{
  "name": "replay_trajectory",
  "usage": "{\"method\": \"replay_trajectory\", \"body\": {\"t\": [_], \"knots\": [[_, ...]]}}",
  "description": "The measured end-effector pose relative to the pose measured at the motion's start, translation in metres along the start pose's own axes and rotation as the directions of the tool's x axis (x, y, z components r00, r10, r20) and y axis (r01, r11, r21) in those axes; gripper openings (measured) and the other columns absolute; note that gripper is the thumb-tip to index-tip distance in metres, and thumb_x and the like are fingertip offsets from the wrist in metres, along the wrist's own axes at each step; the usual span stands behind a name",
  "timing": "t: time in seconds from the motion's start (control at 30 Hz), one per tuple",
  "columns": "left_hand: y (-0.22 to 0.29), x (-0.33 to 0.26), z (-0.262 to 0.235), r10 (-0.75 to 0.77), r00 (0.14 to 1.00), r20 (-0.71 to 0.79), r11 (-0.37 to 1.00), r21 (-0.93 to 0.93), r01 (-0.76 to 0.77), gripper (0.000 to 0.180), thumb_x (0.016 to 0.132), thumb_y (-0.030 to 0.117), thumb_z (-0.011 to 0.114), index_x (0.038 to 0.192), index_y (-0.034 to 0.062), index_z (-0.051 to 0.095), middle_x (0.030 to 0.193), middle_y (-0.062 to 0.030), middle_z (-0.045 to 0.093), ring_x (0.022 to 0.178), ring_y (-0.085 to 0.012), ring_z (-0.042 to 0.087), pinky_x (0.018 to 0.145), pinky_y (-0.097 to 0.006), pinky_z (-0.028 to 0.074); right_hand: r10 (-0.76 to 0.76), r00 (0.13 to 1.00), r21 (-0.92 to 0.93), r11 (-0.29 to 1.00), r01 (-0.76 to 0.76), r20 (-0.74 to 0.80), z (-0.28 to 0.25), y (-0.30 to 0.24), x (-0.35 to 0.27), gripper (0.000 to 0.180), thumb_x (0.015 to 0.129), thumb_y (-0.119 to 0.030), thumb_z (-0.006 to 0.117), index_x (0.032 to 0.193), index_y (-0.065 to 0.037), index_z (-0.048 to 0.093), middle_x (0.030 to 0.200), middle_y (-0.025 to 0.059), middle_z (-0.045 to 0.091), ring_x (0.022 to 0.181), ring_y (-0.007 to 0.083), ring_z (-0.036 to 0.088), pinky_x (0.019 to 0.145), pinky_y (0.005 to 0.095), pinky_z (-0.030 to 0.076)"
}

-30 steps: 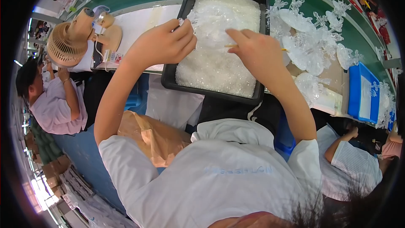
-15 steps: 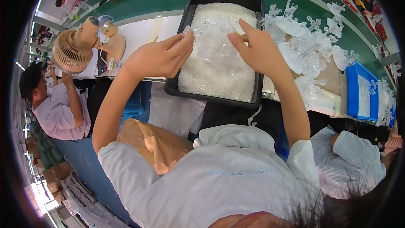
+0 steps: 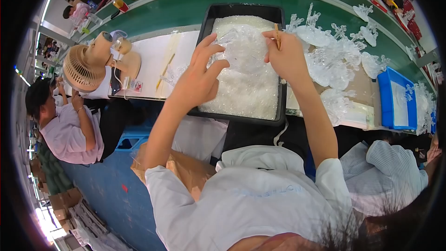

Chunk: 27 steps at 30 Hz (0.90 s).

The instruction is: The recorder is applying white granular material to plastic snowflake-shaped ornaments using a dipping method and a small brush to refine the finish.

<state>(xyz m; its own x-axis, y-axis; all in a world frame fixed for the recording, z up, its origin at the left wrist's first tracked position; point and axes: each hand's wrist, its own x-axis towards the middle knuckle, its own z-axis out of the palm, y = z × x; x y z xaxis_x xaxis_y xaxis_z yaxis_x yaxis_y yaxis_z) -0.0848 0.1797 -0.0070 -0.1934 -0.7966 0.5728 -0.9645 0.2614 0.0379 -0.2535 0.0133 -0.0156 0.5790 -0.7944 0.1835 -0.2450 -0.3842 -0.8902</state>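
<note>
The left hand (image 3: pixel 200 76) is over the left side of a deep black rectangular plastic tray (image 3: pixel 260 120), in the upper middle of the frame. Its fingers are spread apart and curved, with a gap between thumb and forefinger; whether a fingertip touches anything cannot be told. The right hand (image 3: pixel 289 58) is at the tray's upper right side, its fingers closed together on a thin tan stick (image 3: pixel 277 33) that points toward the top of the frame.

Between the two hands, a clear, roundish plastic piece (image 3: pixel 246 51) lies on a bed of glittering white granules (image 3: pixel 241 97) in the tray. It is near both hands, though contact with either cannot be made out.

Right of the tray, many clear plastic ornaments with round bases (image 3: pixel 327 60) are heaped on the desk (image 3: pixel 186 16), whose surface is partly green. Farther right sits a bright blue rectangular plastic bin (image 3: pixel 385 104). Left of the tray, a thin yellow stick (image 3: pixel 160 80) lies beside some small clear bits, and a beige electric fan (image 3: pixel 84 69) stands in the left part of the frame. A crumpled brown paper bag (image 3: pixel 188 169) is below the tray, partly behind the left forearm.
</note>
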Motion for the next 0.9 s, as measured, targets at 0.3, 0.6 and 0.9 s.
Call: {"method": "replay_trajectory", "body": {"t": [0.3,0.6,0.9], "knots": [[0.001,-0.001,0.020,-0.624,0.780,-0.043,0.780,-0.094,0.618,0.027,0.083,0.000,0.066,0.109,0.0011,0.059,0.089,-0.0219,0.068,0.077,-0.0358,0.068,0.070,-0.040,0.055,-0.393,0.896,-0.157,0.917,0.366,-0.208,0.011,0.009,-0.016,0.018,0.094,-0.007,0.056,0.104,0.001,0.068,0.070,0.0130,0.066,0.055,0.0163,0.063,0.054,0.0290,0.047],[0.002,-0.025,0.034,-0.427,0.851,-0.306,0.873,0.105,0.476,0.025,0.081,0.002,0.067,0.103,0.0054,0.058,0.069,-0.0115,0.064,0.062,-0.0321,0.065,0.054,-0.039,0.051,-0.230,0.971,-0.173,0.961,0.216,-0.063,-0.020,-0.009,-0.015,0.026,0.092,-0.014,0.066,0.116,-0.005,0.068,0.088,0.0131,0.073,0.071,0.0154,0.067,0.068,0.0278,0.051],[0.018,-0.037,0.051,-0.430,0.857,-0.285,0.841,0.219,0.495,0.026,0.079,0.000,0.065,0.102,0.0065,0.055,0.087,-0.0100,0.068,0.074,-0.0284,0.069,0.056,-0.036,0.055,-0.170,0.938,-0.020,0.983,0.185,0.301,-0.022,-0.018,-0.018,0.067,0.079,0.007,0.048,0.145,-0.010,0.046,0.136,0.0166,0.057,0.122,0.0231,0.058,0.093,0.0258,0.046]]}}
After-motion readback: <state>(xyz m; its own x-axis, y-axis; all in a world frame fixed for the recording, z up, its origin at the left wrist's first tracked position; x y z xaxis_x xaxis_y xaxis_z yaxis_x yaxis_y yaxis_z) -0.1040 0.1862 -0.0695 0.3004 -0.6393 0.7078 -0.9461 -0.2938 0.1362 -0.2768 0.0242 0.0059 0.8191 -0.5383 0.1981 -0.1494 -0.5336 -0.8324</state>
